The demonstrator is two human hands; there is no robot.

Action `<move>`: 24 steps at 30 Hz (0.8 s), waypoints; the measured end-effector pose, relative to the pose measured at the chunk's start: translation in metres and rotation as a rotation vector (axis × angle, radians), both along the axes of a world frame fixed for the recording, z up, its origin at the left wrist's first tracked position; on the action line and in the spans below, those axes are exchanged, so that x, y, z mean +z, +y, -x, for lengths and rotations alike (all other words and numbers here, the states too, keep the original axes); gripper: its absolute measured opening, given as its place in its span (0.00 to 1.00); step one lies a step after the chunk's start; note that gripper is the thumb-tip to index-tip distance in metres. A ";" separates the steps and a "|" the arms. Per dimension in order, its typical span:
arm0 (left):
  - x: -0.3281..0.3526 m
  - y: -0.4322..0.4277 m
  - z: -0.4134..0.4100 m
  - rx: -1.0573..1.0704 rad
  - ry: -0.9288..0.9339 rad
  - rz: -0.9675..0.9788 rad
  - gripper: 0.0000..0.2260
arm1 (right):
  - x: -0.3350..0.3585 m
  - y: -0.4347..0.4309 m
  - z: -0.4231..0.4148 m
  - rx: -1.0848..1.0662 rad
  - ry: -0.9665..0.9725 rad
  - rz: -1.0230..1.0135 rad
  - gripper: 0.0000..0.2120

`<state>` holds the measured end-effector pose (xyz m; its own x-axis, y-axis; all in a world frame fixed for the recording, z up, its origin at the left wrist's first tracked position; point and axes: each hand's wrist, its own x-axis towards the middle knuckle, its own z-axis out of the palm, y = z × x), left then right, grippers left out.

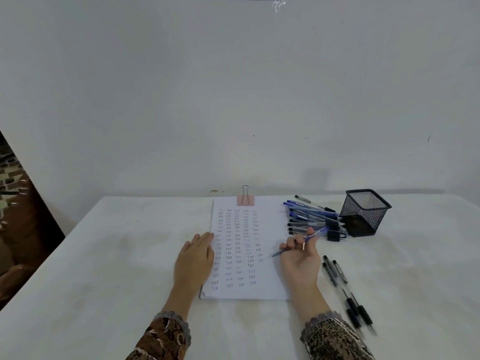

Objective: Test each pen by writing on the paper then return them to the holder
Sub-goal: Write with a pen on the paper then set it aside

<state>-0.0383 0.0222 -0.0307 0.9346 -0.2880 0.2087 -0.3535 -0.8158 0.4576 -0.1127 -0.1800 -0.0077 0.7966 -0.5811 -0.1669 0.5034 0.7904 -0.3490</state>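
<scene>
A white paper [270, 224] covered with columns of handwritten words lies on the table, held at its top by a pink binder clip [245, 199]. My left hand [194, 258] rests flat on the paper's left edge. My right hand [301, 255] grips a blue pen [315, 233] over the paper's right edge, its tip pointing left. A pile of several blue and black pens [311, 219] lies just beyond that hand. The black mesh holder [363, 211] stands to the right of the pile.
Three black pens [342, 287] lie side by side on the white table [117, 255] to the right of my right arm. A white wall rises behind the table. A dark patterned surface shows past the table's left edge.
</scene>
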 end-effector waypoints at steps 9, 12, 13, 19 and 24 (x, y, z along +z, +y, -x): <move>-0.001 0.001 -0.001 0.001 0.007 -0.007 0.19 | 0.026 -0.028 0.026 0.018 0.181 0.281 0.07; -0.001 0.000 -0.002 -0.002 0.003 -0.026 0.19 | 0.047 -0.058 0.053 -0.105 0.643 0.917 0.11; -0.002 0.000 -0.002 -0.003 0.001 -0.026 0.19 | 0.046 -0.069 0.060 -0.142 0.850 1.169 0.11; -0.002 0.000 -0.002 -0.007 0.001 -0.008 0.19 | 0.016 -0.111 0.075 0.183 1.491 1.572 0.07; -0.002 0.000 -0.003 -0.010 0.003 -0.018 0.19 | 0.014 -0.115 0.073 0.383 1.492 1.583 0.04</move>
